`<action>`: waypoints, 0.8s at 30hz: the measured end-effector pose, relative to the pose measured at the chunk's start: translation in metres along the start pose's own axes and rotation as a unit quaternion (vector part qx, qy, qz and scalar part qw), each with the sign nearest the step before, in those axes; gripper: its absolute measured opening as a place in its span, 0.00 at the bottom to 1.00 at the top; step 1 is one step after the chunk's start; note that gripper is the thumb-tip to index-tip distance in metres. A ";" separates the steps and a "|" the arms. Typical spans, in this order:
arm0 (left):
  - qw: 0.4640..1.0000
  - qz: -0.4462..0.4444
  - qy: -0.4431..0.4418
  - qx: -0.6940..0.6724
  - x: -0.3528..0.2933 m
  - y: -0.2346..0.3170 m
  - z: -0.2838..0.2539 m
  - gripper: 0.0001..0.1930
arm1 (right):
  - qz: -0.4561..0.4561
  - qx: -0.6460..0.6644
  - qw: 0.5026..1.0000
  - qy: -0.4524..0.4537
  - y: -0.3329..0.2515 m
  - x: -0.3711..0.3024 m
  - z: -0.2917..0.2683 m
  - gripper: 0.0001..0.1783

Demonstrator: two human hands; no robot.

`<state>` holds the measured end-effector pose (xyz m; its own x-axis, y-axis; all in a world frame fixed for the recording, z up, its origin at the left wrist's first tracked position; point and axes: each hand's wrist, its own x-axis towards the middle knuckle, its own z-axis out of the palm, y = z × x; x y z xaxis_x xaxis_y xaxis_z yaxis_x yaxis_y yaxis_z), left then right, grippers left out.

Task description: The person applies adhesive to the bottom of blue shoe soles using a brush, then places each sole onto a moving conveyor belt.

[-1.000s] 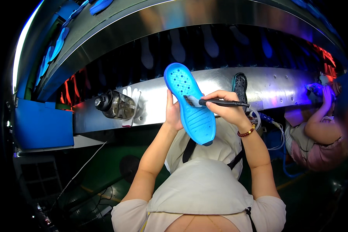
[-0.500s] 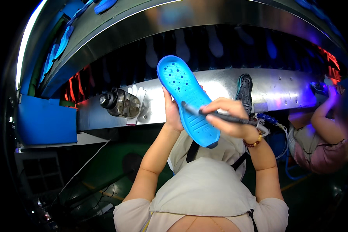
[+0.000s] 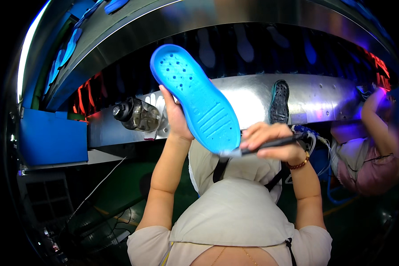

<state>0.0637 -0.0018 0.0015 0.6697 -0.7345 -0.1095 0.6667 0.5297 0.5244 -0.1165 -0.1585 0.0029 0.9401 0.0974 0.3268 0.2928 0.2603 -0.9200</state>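
Note:
A bright blue shoe sole (image 3: 199,99), with small holes at its far end and ridges nearer me, is tilted up in front of me. My left hand (image 3: 177,116) grips it along its left edge, the thumb showing on the rim. My right hand (image 3: 272,141) is closed around a dark-handled brush (image 3: 292,139). The brush's pale, blurred tip lies at the near end of the sole; whether it touches is unclear. Beyond my right hand, a dark sole with a teal edge (image 3: 279,102) lies on the metal ledge (image 3: 248,102).
A dark-lidded bottle (image 3: 139,114) stands on the ledge at left, by a white glove (image 3: 153,98). Behind the ledge, several soles sit in a dark opening. A blue box (image 3: 53,137) is at far left. Another person's arm (image 3: 377,111) reaches in at right, near cables (image 3: 312,133).
The blue sole has shifted left and away from me with my left hand. The brush tip has gone from the sole's middle to its near end.

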 end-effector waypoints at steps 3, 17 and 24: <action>0.999 -0.011 -0.045 -0.027 0.005 0.007 0.011 0.39 | 0.014 0.014 0.994 0.109 0.006 0.002 -0.001 0.10; 0.998 0.030 -0.019 0.054 -0.016 -0.027 0.013 0.35 | -0.009 -0.068 0.983 0.169 -0.003 0.011 0.029 0.12; 0.997 0.024 -0.019 0.074 -0.011 -0.022 0.006 0.36 | -0.058 -0.057 0.995 0.063 -0.014 0.022 0.014 0.12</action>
<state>0.0396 -0.0077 -0.0032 0.6843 -0.7275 -0.0511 0.5772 0.4974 0.6476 -0.1025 -0.1464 0.0261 0.9114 -0.0496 0.4085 0.4112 0.1511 -0.8989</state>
